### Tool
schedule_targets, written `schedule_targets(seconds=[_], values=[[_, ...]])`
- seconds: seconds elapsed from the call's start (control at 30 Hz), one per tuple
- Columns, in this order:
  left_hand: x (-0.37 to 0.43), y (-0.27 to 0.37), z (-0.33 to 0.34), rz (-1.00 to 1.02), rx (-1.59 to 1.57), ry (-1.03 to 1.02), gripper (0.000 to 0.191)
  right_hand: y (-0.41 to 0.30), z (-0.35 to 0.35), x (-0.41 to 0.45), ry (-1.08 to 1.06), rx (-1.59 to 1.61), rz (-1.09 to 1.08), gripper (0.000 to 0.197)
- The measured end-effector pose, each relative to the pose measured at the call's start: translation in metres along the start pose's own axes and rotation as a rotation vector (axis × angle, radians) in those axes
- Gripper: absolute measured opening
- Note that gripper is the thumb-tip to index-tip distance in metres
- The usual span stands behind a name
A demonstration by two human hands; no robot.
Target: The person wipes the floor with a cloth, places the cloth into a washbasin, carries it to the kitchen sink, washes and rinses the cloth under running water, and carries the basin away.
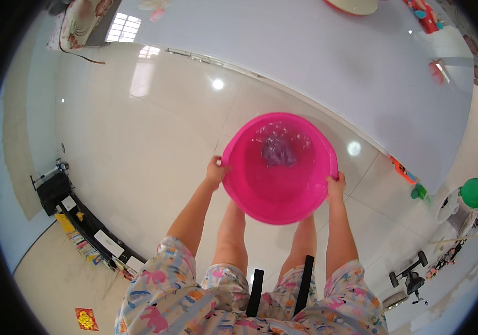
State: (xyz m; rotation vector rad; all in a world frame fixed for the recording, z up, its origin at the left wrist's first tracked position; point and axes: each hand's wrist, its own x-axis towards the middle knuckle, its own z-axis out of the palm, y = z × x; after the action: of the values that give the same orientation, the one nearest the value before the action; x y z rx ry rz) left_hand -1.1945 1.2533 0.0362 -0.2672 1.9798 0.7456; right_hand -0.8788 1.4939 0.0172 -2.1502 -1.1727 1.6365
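Between my two hands is a round pink plastic basin [280, 188], held in front of my legs above the tiled floor. Water with ripples fills part of it, and a bunched purple cloth [278, 151] lies in the water towards the far side. My left hand [217, 171] grips the basin's rim on the left, with the thumb on top. On the opposite side my right hand [336, 184] holds the rim in the same way. The fingers under the rim are mostly hidden.
A glossy white table [297, 58] runs diagonally beyond the basin. A black shelf unit [92, 224] stands at the left wall. To the right are a green bowl-shaped item [473, 193], an orange item [403, 170] under the table edge and black dumbbell-like equipment [410, 274].
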Motion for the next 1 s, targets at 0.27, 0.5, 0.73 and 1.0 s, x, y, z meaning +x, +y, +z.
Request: schedule_targets(seconds=[0.27,0.5,0.73,1.0], values=[[-0.183,0.056,-0.064,0.205,-0.028,0.028,0.043,-0.117,-0.089,-0.161,0.039,0.098,-0.124,0.037],[-0.317,0.139,-0.105,0.409,0.035,-0.057,0.041,-0.196,-0.172,-0.282,0.177,0.177,-0.284,0.028],[-0.404,0.236,-0.130,0.791,0.130,-0.208,0.039,-0.227,-0.234,-0.401,0.381,0.405,-0.434,0.025],[-0.475,0.283,-0.113,0.939,0.199,-0.414,0.039,-0.200,-0.278,-0.479,0.516,0.664,-0.362,0.032]])
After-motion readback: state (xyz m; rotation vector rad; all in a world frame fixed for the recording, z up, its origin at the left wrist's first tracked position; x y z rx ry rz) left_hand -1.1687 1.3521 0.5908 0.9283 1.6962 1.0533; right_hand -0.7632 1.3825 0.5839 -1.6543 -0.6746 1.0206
